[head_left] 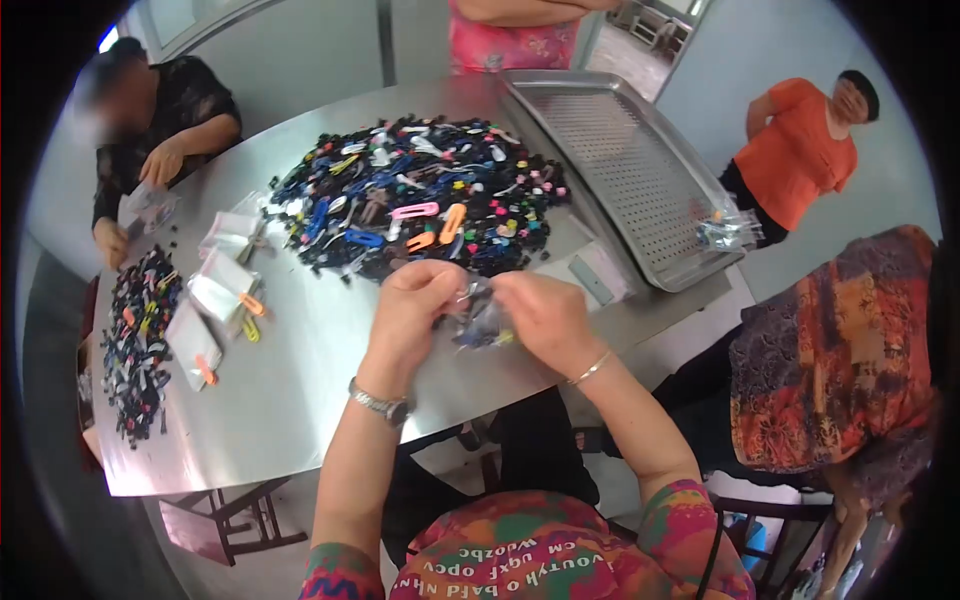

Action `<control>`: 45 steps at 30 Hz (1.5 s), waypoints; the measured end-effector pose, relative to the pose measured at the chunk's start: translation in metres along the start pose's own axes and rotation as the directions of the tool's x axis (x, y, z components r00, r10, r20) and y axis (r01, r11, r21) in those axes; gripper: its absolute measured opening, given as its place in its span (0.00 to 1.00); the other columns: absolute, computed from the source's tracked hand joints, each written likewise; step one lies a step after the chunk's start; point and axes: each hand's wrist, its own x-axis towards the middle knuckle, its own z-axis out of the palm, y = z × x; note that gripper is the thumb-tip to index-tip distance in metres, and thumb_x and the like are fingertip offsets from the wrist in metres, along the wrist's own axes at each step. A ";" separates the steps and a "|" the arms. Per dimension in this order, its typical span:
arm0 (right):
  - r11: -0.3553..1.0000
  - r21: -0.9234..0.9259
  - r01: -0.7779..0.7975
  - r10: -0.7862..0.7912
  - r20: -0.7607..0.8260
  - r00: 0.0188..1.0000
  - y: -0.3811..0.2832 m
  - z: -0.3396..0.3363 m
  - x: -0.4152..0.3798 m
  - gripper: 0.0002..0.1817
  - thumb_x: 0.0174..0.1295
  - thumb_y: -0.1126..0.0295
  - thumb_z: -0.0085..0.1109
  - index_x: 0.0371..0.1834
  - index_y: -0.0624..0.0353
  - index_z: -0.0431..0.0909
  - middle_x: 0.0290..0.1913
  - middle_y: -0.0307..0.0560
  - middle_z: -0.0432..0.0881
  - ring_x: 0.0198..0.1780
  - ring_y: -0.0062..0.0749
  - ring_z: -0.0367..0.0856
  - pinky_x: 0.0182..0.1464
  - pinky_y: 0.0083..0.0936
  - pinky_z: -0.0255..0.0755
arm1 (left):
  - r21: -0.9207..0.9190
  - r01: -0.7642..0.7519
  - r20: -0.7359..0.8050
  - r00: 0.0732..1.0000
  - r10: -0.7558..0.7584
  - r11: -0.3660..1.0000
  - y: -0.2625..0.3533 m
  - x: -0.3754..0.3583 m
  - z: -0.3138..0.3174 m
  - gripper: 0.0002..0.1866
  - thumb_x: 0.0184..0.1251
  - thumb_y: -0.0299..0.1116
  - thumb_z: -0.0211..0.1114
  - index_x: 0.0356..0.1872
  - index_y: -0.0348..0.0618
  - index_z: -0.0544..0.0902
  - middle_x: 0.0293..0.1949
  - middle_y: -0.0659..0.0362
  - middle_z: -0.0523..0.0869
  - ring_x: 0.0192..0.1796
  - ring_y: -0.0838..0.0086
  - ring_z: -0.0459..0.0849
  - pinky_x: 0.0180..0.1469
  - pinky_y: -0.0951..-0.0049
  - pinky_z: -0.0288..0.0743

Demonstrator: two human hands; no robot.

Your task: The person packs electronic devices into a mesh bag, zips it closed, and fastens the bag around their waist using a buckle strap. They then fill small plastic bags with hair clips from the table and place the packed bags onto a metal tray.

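Metal desk (280, 420) below, left grip (425, 292) and right grip (548, 315) pinch a clear bag (480, 325), likely sealing it; next calls for even pressing.

Only lettering we find: near side, white print on the wearer's multicoloured shirt (540, 540). Lines curve and appear inverted to us; we make out perhaps "opcv", "ugxf" and "cm", spelling no sure words. Remaining letters too distorted.
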 end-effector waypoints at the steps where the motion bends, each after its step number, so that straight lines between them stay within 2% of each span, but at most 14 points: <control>1: 0.997 -0.011 0.071 -0.072 -0.012 0.997 0.001 0.002 -0.002 0.06 0.60 0.71 0.57 0.38 0.58 0.80 0.30 0.49 0.82 0.30 0.42 0.82 0.32 0.30 0.74 | -0.002 -0.031 0.021 0.999 0.031 1.000 -0.001 0.001 0.001 0.11 0.60 0.23 0.63 0.44 0.33 0.79 0.30 0.62 0.82 0.30 0.80 0.78 0.34 0.80 0.72; 5: 0.996 0.057 0.066 -0.064 -0.043 0.997 0.011 -0.009 -0.005 0.04 0.60 0.70 0.57 0.35 0.57 0.79 0.30 0.49 0.82 0.31 0.44 0.81 0.31 0.32 0.73 | 0.357 -0.150 -0.055 0.982 0.181 0.922 0.003 -0.005 0.012 0.14 0.62 0.25 0.61 0.49 0.34 0.78 0.32 0.61 0.83 0.32 0.80 0.80 0.35 0.82 0.74; 8: 0.982 0.164 -0.093 0.130 -0.236 0.963 0.043 -0.025 -0.007 0.08 0.64 0.67 0.56 0.39 0.59 0.79 0.27 0.42 0.82 0.26 0.26 0.79 0.30 0.24 0.72 | 0.500 -0.366 -0.004 0.906 0.424 0.785 -0.002 0.002 0.001 0.17 0.66 0.30 0.59 0.56 0.37 0.75 0.39 0.60 0.83 0.37 0.81 0.80 0.39 0.81 0.73; 10: 0.825 0.502 -0.260 0.455 -0.316 0.832 0.078 -0.054 -0.001 0.10 0.66 0.65 0.55 0.41 0.59 0.80 0.27 0.34 0.80 0.27 0.17 0.75 0.29 0.17 0.68 | 0.471 -0.270 -0.126 0.921 0.368 0.840 0.007 -0.001 0.003 0.18 0.67 0.32 0.59 0.56 0.37 0.75 0.39 0.59 0.83 0.36 0.81 0.81 0.37 0.82 0.73; 14: 0.698 0.578 -0.423 0.700 -0.428 0.571 0.167 -0.132 0.001 0.12 0.66 0.62 0.54 0.41 0.58 0.80 0.26 0.34 0.79 0.28 0.12 0.72 0.27 0.12 0.63 | 0.302 -0.237 -0.205 0.930 0.306 0.923 0.003 0.004 -0.011 0.16 0.67 0.32 0.59 0.53 0.39 0.75 0.39 0.60 0.84 0.33 0.81 0.81 0.34 0.85 0.72; 16: 0.758 0.413 -0.504 0.651 -0.525 0.548 0.219 -0.162 -0.008 0.15 0.64 0.61 0.55 0.43 0.61 0.80 0.25 0.39 0.81 0.29 0.21 0.76 0.31 0.18 0.68 | 0.327 -0.233 -0.236 0.918 0.318 0.916 0.004 0.005 -0.013 0.15 0.67 0.32 0.59 0.52 0.39 0.76 0.37 0.60 0.84 0.32 0.83 0.80 0.34 0.86 0.71; 18: 0.517 -0.132 -0.845 0.623 -0.619 0.478 0.248 -0.190 -0.019 0.17 0.63 0.62 0.54 0.46 0.65 0.78 0.31 0.50 0.84 0.35 0.34 0.81 0.39 0.27 0.72 | 0.329 -0.248 -0.245 0.909 0.337 0.911 0.006 0.004 -0.011 0.14 0.67 0.31 0.60 0.52 0.39 0.76 0.37 0.60 0.84 0.32 0.83 0.79 0.34 0.85 0.71; 20: 0.526 -0.170 -0.833 0.475 -0.754 0.454 0.249 -0.194 -0.041 0.19 0.63 0.62 0.52 0.49 0.68 0.77 0.40 0.59 0.83 0.43 0.42 0.82 0.48 0.31 0.72 | 0.353 -0.283 -0.235 0.896 0.378 0.892 0.008 0.004 -0.014 0.14 0.67 0.31 0.59 0.52 0.40 0.77 0.37 0.60 0.84 0.33 0.83 0.79 0.35 0.84 0.71; 26: 0.893 -0.003 -0.451 0.369 -0.569 0.734 0.167 -0.113 -0.043 0.13 0.61 0.75 0.52 0.49 0.61 0.77 0.46 0.56 0.82 0.49 0.44 0.81 0.52 0.30 0.73 | 0.362 -0.261 -0.327 0.863 0.384 0.895 0.014 0.006 -0.017 0.13 0.67 0.30 0.60 0.50 0.38 0.78 0.36 0.61 0.84 0.33 0.82 0.79 0.35 0.83 0.71; 30: 0.973 -0.198 -0.116 0.106 -0.059 0.993 0.104 -0.052 -0.040 0.09 0.59 0.70 0.56 0.42 0.56 0.80 0.42 0.48 0.82 0.44 0.43 0.81 0.46 0.31 0.75 | 0.385 -0.276 -0.299 0.865 0.402 0.881 0.011 0.007 -0.019 0.13 0.66 0.29 0.60 0.50 0.38 0.78 0.35 0.60 0.84 0.32 0.81 0.79 0.35 0.83 0.71; 33: 0.832 -0.500 -0.240 0.336 0.111 0.935 0.070 -0.028 -0.029 0.09 0.59 0.65 0.55 0.39 0.53 0.81 0.38 0.48 0.80 0.43 0.47 0.78 0.43 0.37 0.74 | 0.376 -0.269 -0.312 0.865 0.394 0.887 0.012 0.006 -0.016 0.13 0.66 0.29 0.60 0.50 0.38 0.78 0.35 0.60 0.84 0.32 0.82 0.79 0.35 0.83 0.71; 40: 0.785 -0.548 -0.288 0.387 0.071 0.919 0.095 -0.029 -0.032 0.11 0.58 0.62 0.55 0.39 0.52 0.82 0.37 0.48 0.80 0.43 0.49 0.78 0.42 0.40 0.73 | 0.334 -0.230 -0.314 0.887 0.338 0.914 0.010 0.005 -0.009 0.13 0.66 0.29 0.60 0.49 0.38 0.79 0.35 0.61 0.84 0.31 0.83 0.78 0.34 0.84 0.71; 43: 0.826 -0.420 -0.376 0.399 -0.036 0.916 0.110 -0.035 -0.027 0.11 0.59 0.64 0.56 0.40 0.57 0.82 0.35 0.46 0.82 0.38 0.40 0.81 0.41 0.32 0.74 | 0.312 -0.222 -0.281 0.907 0.313 0.924 0.008 0.005 -0.003 0.13 0.66 0.31 0.60 0.49 0.38 0.79 0.35 0.61 0.84 0.30 0.82 0.79 0.34 0.84 0.72; 45: 0.847 0.222 -0.482 0.522 -0.180 0.834 0.106 -0.040 -0.019 0.10 0.61 0.69 0.58 0.40 0.62 0.82 0.32 0.42 0.83 0.35 0.26 0.80 0.39 0.22 0.72 | 0.304 -0.224 -0.236 0.924 0.300 0.926 0.006 0.004 0.003 0.12 0.66 0.29 0.60 0.48 0.37 0.79 0.35 0.60 0.84 0.32 0.82 0.79 0.35 0.83 0.73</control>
